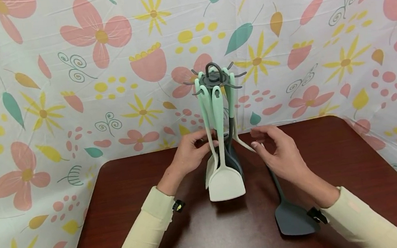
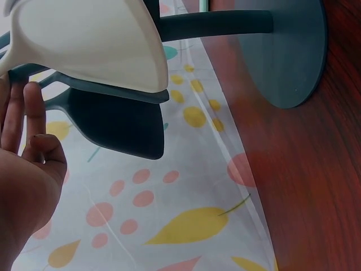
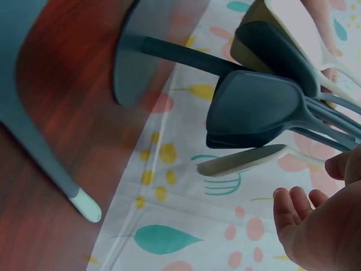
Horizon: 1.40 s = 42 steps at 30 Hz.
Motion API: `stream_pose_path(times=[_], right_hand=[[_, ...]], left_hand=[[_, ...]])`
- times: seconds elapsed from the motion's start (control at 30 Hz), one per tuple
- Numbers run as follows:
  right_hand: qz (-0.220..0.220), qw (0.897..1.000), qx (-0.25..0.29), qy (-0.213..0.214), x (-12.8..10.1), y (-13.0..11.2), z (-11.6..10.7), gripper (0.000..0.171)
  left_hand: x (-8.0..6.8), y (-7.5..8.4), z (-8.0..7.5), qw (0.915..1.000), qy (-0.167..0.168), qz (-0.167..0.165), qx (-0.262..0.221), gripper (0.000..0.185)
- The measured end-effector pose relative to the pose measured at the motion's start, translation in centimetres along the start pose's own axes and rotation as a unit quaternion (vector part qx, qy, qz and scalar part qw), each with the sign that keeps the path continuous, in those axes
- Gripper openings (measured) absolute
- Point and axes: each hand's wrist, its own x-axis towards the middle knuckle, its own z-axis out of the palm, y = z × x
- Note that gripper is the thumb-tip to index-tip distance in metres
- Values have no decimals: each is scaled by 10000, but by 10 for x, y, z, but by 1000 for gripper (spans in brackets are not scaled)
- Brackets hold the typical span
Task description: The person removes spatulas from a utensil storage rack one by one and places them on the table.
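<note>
A dark rotating-style utensil stand (image 1: 214, 80) holds several hanging spatulas and other utensils with mint handles. In front hangs a cream spatula (image 1: 226, 184). My left hand (image 1: 191, 151) reaches in at the left side, its fingers relaxed among the shafts; in the left wrist view the fingertips are right at a dark spatula's (image 2: 118, 121) neck, partly hidden. My right hand (image 1: 280, 151) is spread at the right side, thumb close to a slim cream utensil (image 3: 242, 160) that swings outward. Nothing shows within its fingers.
A dark grey spatula (image 1: 295, 219) lies on the brown table (image 1: 205, 239) below my right forearm; its mint handle end (image 3: 87, 206) shows in the right wrist view. The stand's round base (image 2: 287, 56) rests on the table. A flowered cloth (image 1: 104, 86) hangs behind.
</note>
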Motion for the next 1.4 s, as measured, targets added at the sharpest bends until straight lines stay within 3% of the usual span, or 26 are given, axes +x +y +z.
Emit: stream_pose_path(times=[0.47, 1.1, 1.4], right_hand=[[124, 9971, 755, 23, 21, -12, 15, 45], [148, 9976, 647, 190, 39, -16, 27, 34], [69, 9957, 871, 313, 45, -37, 29, 27]], left_hand=[[1, -1, 0, 9999, 26, 112, 78, 21], [2, -1, -1, 10000, -44, -1, -71, 24], [2, -2, -1, 9999, -27, 140, -19, 23]])
